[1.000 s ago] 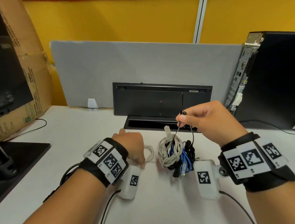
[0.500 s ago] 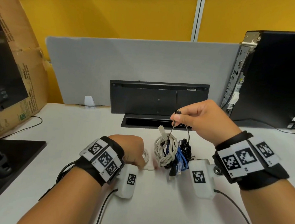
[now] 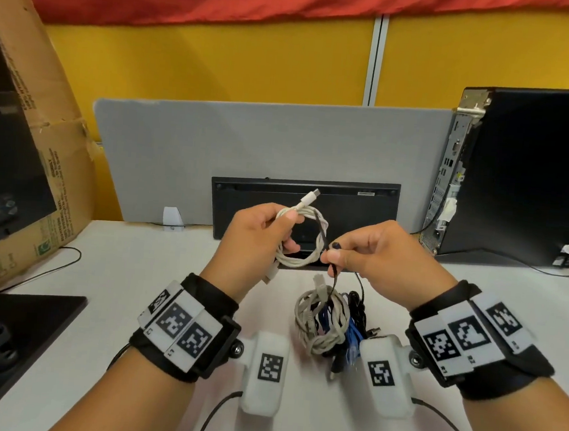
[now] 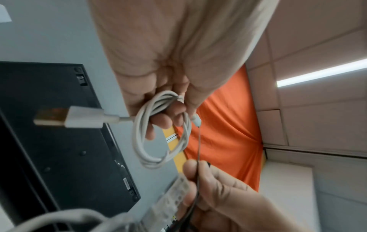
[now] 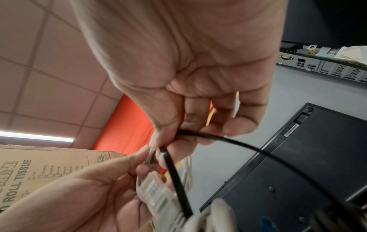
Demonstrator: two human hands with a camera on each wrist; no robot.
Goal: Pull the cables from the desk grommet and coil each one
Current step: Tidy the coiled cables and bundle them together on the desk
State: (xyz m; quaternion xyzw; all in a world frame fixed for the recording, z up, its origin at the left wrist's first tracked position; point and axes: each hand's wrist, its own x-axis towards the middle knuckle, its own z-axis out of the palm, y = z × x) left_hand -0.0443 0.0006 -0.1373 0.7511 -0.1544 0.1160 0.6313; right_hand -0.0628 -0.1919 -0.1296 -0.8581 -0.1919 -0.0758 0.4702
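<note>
White cable coil (image 3: 303, 241) hangs gripped in the left hand (image 3: 256, 244), raised above the worktop (image 3: 140, 271). Just beside it, the right hand (image 3: 375, 257) pinches a thin black cable (image 3: 334, 281) whose length drops into the tangled bundle (image 3: 330, 326) lying below both hands. Pulling it upward could, I judge, drag the whole bundle along or tighten a knot, and the white loops may spring loose. On the cardboard box (image 5: 49, 169) beyond the left hand, "ROLL TISSUE" is legible.
</note>
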